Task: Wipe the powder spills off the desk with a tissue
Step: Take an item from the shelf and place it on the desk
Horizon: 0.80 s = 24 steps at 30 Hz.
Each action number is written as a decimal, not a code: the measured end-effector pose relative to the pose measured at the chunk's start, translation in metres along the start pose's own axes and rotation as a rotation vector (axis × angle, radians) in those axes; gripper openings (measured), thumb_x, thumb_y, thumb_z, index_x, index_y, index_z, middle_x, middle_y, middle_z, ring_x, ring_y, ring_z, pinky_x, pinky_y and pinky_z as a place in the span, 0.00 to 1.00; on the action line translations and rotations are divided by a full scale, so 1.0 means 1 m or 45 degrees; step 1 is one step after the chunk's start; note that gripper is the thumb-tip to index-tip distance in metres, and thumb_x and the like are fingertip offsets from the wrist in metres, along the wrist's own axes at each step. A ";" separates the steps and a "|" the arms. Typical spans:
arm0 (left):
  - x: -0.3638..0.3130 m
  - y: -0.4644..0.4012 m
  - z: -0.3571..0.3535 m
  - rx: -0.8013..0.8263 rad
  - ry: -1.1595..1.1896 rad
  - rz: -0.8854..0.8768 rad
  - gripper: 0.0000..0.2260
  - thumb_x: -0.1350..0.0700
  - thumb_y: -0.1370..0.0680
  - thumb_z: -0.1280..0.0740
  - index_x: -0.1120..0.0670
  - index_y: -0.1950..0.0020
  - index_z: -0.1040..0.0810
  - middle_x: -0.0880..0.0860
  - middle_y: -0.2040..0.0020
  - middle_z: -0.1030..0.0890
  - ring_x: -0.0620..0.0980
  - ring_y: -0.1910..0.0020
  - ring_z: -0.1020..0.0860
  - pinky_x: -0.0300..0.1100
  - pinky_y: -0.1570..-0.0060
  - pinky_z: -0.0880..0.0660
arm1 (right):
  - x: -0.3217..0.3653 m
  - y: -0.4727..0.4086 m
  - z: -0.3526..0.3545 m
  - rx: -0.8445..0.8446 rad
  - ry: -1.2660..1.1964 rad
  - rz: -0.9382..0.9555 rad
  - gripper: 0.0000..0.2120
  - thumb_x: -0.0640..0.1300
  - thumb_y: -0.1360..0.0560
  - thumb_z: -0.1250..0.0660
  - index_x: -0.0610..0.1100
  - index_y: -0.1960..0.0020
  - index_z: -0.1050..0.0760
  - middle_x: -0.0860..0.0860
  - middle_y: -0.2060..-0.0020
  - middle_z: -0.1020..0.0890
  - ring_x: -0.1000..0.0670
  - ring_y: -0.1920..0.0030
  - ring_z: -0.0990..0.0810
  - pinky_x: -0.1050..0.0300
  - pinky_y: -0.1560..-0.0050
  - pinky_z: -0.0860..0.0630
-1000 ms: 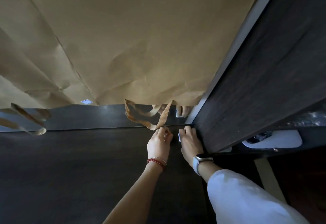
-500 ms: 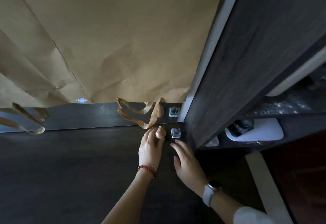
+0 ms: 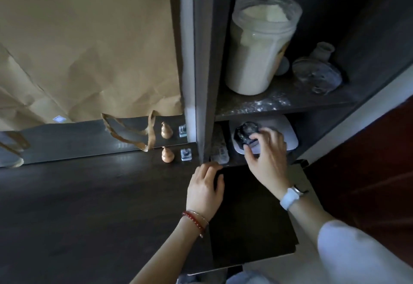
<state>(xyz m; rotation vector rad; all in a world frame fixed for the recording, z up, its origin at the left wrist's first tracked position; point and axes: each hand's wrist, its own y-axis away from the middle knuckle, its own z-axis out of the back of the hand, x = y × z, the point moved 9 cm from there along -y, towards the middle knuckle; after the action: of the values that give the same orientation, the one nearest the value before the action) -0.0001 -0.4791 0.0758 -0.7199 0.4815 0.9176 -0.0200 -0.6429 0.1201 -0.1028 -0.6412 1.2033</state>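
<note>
Reaching into the lower shelf compartment, right hand (image 3: 267, 160) with curled fingers pinching a dark crumpled object (image 3: 245, 132) on a white device (image 3: 288, 134). Left hand (image 3: 204, 191) flat, fingers spread on the dark counter (image 3: 89, 205). Powder spill (image 3: 257, 105) on the upper shelf beside the jar (image 3: 259, 44). No tissue identifiable.

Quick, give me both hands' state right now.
Left hand: open, fingers resting flat on the desk, holding nothing.
Right hand: fingers curled on the dark object in the lower shelf.
</note>
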 end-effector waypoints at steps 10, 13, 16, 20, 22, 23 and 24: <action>0.016 -0.022 -0.095 0.568 -0.480 0.254 0.31 0.53 0.24 0.42 0.60 0.26 0.54 0.59 0.25 0.49 0.56 0.27 0.46 0.46 0.30 0.45 | -0.007 -0.028 -0.026 0.190 -0.135 -0.086 0.26 0.45 0.29 0.31 0.38 0.35 0.34 0.40 0.42 0.25 0.39 0.40 0.27 0.46 0.41 0.30; 0.019 -0.014 -0.103 0.582 -0.620 0.260 0.34 0.50 0.23 0.42 0.60 0.26 0.58 0.59 0.24 0.52 0.55 0.26 0.50 0.48 0.28 0.50 | -0.007 -0.028 -0.029 0.262 -0.195 -0.063 0.25 0.42 0.28 0.34 0.39 0.33 0.36 0.41 0.38 0.27 0.40 0.38 0.30 0.48 0.38 0.33; 0.017 -0.003 -0.102 0.536 -0.678 0.198 0.33 0.49 0.23 0.42 0.60 0.26 0.56 0.58 0.24 0.51 0.54 0.25 0.51 0.48 0.27 0.53 | -0.016 -0.015 -0.021 0.258 -0.355 -0.110 0.26 0.39 0.30 0.34 0.41 0.33 0.36 0.43 0.39 0.28 0.42 0.38 0.31 0.48 0.36 0.33; 0.005 -0.008 -0.091 0.384 -0.659 0.147 0.24 0.56 0.26 0.36 0.65 0.33 0.35 0.65 0.33 0.31 0.63 0.34 0.33 0.53 0.34 0.35 | -0.030 0.017 -0.001 0.151 -0.531 -0.137 0.27 0.36 0.32 0.31 0.40 0.35 0.33 0.43 0.41 0.26 0.44 0.40 0.27 0.50 0.37 0.30; 0.005 -0.018 -0.087 0.349 -0.583 0.280 0.16 0.59 0.25 0.39 0.64 0.38 0.31 0.65 0.41 0.27 0.64 0.42 0.29 0.52 0.40 0.32 | -0.038 0.030 0.004 0.127 -0.576 -0.154 0.27 0.35 0.33 0.30 0.40 0.35 0.32 0.43 0.42 0.25 0.45 0.40 0.27 0.52 0.37 0.30; 0.007 -0.023 -0.088 0.354 -0.556 0.376 0.14 0.59 0.23 0.41 0.63 0.39 0.32 0.64 0.41 0.29 0.63 0.43 0.29 0.51 0.42 0.33 | -0.041 0.034 0.005 0.124 -0.587 -0.157 0.27 0.34 0.33 0.30 0.39 0.35 0.32 0.44 0.42 0.25 0.46 0.40 0.27 0.51 0.36 0.30; 0.010 -0.026 -0.088 0.344 -0.549 0.461 0.14 0.57 0.22 0.42 0.62 0.39 0.33 0.63 0.40 0.30 0.62 0.43 0.29 0.51 0.42 0.34 | -0.044 0.037 0.007 0.124 -0.590 -0.154 0.27 0.34 0.33 0.30 0.39 0.35 0.32 0.44 0.42 0.25 0.46 0.40 0.27 0.50 0.36 0.29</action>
<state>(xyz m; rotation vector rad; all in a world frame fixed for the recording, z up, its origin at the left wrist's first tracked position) 0.0209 -0.5489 0.0195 -0.1765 0.3452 1.2803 -0.0637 -0.6699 0.0928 0.3019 -0.9751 1.1454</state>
